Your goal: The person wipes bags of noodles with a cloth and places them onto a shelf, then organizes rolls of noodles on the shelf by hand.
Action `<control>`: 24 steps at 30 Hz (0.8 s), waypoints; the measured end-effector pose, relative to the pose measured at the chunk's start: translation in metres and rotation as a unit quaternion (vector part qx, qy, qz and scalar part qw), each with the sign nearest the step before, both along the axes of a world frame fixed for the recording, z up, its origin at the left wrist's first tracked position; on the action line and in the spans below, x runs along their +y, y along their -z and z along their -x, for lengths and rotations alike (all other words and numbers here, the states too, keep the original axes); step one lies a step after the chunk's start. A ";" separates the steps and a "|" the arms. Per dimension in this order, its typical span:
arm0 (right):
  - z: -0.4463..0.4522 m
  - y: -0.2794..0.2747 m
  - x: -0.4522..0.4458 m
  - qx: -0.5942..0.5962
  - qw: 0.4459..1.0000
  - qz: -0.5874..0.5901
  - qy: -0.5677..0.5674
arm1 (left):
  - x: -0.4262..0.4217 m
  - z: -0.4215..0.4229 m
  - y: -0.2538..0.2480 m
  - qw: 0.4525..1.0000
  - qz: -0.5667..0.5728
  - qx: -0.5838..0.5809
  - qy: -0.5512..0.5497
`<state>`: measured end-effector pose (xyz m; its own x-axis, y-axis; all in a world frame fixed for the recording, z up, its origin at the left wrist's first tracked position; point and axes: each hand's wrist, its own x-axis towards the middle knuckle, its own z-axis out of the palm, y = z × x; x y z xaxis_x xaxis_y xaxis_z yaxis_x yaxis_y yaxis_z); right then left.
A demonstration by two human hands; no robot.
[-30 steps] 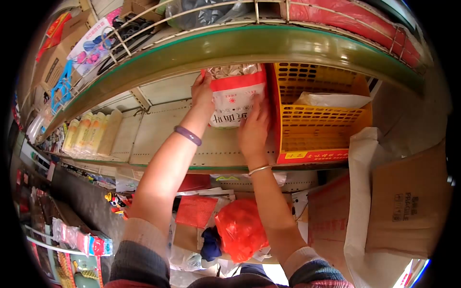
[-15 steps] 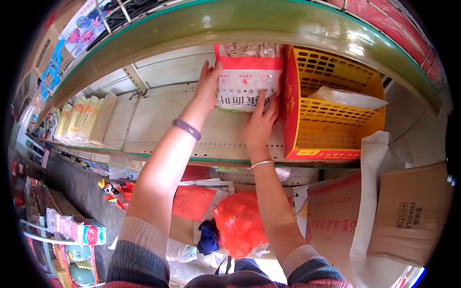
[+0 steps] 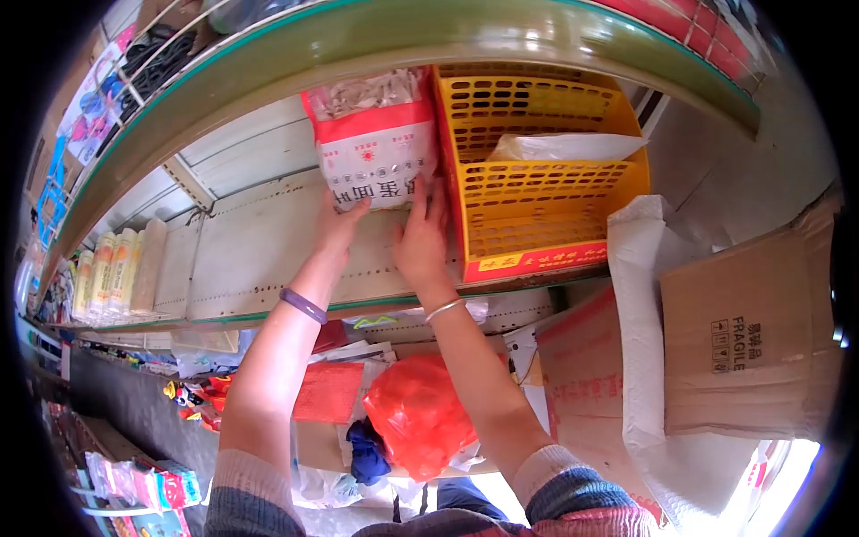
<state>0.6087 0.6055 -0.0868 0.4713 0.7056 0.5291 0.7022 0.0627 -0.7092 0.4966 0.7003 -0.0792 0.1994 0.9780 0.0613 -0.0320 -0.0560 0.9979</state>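
A red and white plastic bag of dried noodles (image 3: 376, 148), with a clear window at its top and Chinese lettering, stands upright on the shelf, leaning slightly. My left hand (image 3: 338, 225) grips its lower left corner, thumb in front and the other fingers partly hidden. At the lower right corner, my right hand (image 3: 420, 240) presses its fingers against the bag. Close beside the bag's right side is a yellow and red perforated display box (image 3: 546, 192), with a white packet (image 3: 568, 147) lying inside.
Several wrapped rolls of noodles (image 3: 114, 268) stand at the shelf's left end. A green-edged upper shelf (image 3: 385, 49) overhangs my hands. Below are a red plastic bag (image 3: 419, 416), a dark blue cloth (image 3: 367, 452) and a cardboard box marked FRAGILE (image 3: 752, 336) at right.
My left hand has slid from the bag's upper left side to its lower left corner. My right hand has shifted to the lower right corner. The whole view has turned slightly.
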 end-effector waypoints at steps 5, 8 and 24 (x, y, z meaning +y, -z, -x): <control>-0.014 0.006 -0.006 -0.004 0.999 -0.019 -0.032 | 0.003 -0.009 -0.002 1.000 0.012 0.004 -0.002; -0.014 0.006 -0.004 0.007 1.000 -0.011 -0.023 | 0.007 -0.006 -0.003 0.999 0.028 0.010 0.023; 0.097 0.004 -0.143 -0.026 0.972 -0.079 -0.220 | -0.169 0.097 0.030 0.993 -0.094 0.055 -0.039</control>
<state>0.5119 0.4621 -0.0903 0.1128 0.7410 0.6619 0.6174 0.4697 -0.6310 0.3994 0.5309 -0.1092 0.1383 0.9640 0.2273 0.0887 -0.2406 0.9666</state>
